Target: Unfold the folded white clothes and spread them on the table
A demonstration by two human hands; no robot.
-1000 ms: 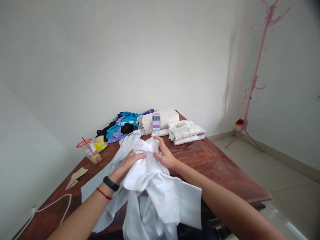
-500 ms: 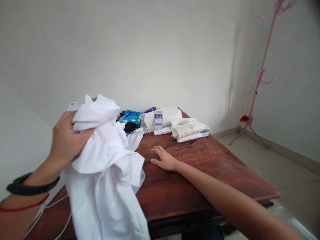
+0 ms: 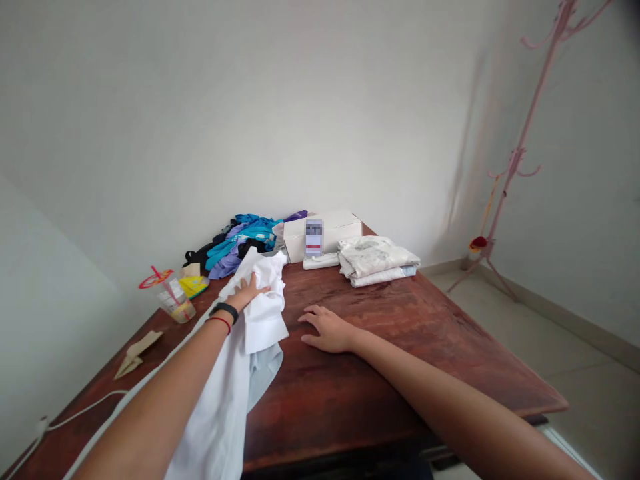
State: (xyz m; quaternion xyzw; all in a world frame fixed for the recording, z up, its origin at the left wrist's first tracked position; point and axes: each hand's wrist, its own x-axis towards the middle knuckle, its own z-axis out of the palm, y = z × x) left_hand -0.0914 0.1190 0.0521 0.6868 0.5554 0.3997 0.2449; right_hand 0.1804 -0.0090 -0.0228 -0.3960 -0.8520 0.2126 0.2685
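A white shirt (image 3: 265, 320) lies rumpled along the left side of the wooden table (image 3: 360, 400), its lower part running toward me. On the shirt's bunched far end rests my left hand (image 3: 245, 292), fingers spread over the cloth and thumb out to the right. A pale grey-blue part of cloth (image 3: 265, 373) shows under the shirt's right edge. My right hand (image 3: 325, 330) lies palm down on bare wood to the right of the shirt, fingers extended and holding nothing.
Behind the shirt is a heap of blue, purple and black clothes (image 3: 245, 237). A white box (image 3: 340, 227) with a phone-like item (image 3: 314, 237) leaning on it stands beside folded clothes (image 3: 380, 257). At left are a plastic cup (image 3: 177, 303), a yellow packet (image 3: 194, 287) and a cable (image 3: 85, 412).
My left hand has moved forward and down, laying the raised, bunched shirt on the table, and its fingers have spread. My right hand stays in nearly the same place.
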